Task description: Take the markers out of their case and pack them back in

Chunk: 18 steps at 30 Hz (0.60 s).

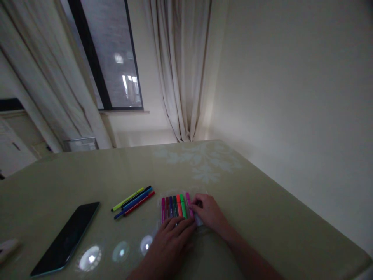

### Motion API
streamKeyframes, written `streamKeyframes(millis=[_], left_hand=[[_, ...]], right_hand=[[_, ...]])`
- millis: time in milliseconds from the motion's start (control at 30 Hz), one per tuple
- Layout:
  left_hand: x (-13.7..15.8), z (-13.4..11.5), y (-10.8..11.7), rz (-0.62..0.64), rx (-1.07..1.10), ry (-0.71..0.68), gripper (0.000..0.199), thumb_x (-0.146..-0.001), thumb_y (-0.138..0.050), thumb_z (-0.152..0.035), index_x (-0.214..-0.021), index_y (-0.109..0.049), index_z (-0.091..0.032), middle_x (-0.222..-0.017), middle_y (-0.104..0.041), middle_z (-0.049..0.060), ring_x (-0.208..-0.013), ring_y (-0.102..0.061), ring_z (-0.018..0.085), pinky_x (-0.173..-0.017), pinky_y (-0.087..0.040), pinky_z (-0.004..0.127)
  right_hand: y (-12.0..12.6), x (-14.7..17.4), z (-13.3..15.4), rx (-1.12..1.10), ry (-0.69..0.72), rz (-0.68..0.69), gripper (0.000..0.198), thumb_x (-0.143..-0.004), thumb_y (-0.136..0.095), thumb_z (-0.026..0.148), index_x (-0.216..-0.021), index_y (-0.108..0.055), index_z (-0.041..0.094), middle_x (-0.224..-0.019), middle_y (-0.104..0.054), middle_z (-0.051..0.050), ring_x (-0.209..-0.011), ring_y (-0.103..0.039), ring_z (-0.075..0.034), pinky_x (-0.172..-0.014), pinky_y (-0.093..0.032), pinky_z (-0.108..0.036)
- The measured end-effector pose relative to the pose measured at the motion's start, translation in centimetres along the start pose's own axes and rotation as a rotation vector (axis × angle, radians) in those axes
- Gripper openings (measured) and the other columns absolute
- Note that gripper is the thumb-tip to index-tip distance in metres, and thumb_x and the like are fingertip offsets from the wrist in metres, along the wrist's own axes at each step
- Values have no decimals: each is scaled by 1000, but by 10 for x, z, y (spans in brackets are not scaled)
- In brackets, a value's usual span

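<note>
Presently, the pink marker [189, 204] stands at the right end of a row on the desk [256, 217], tilted slightly against its neighbours. The right hand [207, 210] has its grip pinching this marker between thumb and forefinger. The left hand [176, 233] lies across the lower ends of the row; its fingertips are partly hidden, so whether that grip pinches anything cannot be told.

Risks, as judged: the pink marker is held by a small fingertip contact, and a slip there could let it skew or roll aside. Uneven pressure from the left hand could push the row out of line. Any lifting or creasing of the thin holder could spill its contents. A knock could set the loose pens rolling.

Container: one clear plastic holder [199, 221], flat on the desk, its outline faint. In it, side by side, are magenta, maroon, navy, dark green, orange and green markers [183, 205]; a narrow gap separates the green from the pink. Whether the pink marker is fully seated cannot be confirmed.

Outside it, to the left, lie a yellow-green pen [127, 199], a black pen [136, 196], a blue pen [132, 203] and a red pen [140, 203], bunched diagonally. A dark-screened device [68, 237] lies farther left.
</note>
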<state>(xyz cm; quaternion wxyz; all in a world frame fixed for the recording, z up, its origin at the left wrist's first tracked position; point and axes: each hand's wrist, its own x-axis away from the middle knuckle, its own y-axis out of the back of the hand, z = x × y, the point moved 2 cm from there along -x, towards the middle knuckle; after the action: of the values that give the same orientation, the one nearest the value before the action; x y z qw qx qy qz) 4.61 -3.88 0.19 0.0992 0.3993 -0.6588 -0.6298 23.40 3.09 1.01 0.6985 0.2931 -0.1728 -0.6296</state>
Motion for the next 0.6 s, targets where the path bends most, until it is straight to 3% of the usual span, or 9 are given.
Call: streamKeyframes(millis=[67, 133, 267, 433, 600], left_hand=[[6, 20, 10, -47, 12, 98, 43, -100, -57, -30, -143, -54, -30, -138, -67, 2, -120, -63, 22, -101, -52, 37], [16, 49, 23, -136, -69, 314, 31, -103, -45, -27, -125, -67, -25, -125, -72, 6, -113, -65, 25, -98, -52, 41], [39, 96, 46, -170, -315, 683, 39, -100, -37, -28, -115, -71, -15, -119, -67, 17, -106, -60, 33, -91, -51, 51], [41, 105, 51, -110, -195, 750, 32, -96, -40, -34, -95, -70, -22, -101, -71, 11, -99, -61, 33, -88, -49, 50], [24, 83, 44, -349, 359, 778, 33, -96, -46, -43, -103, -69, -21, -102, -75, 9, -94, -68, 29, -83, -54, 42]], right_hand=[[4, 0, 1, -33, 18, -13, 10, -85, -69, 22, -77, -74, 19, -74, -73, -3, -71, -64, -18, -68, -44, -29], [9, 0, 4, -73, 42, -35, 15, -89, -67, 29, -80, -74, 20, -74, -73, -3, -69, -63, -18, -68, -45, -29], [13, 0, 8, -122, 56, -72, 22, -91, -65, 36, -78, -73, 20, -71, -71, -3, -64, -60, -17, -65, -44, -29], [9, 2, 12, -137, 76, -52, 24, -90, -65, 40, -79, -73, 20, -71, -70, -3, -65, -59, -17, -64, -44, -29], [-1, 8, 23, -268, 94, 25, 26, -92, -64, 43, -87, -76, 20, -79, -73, -4, -74, -65, -19, -68, -48, -30]])
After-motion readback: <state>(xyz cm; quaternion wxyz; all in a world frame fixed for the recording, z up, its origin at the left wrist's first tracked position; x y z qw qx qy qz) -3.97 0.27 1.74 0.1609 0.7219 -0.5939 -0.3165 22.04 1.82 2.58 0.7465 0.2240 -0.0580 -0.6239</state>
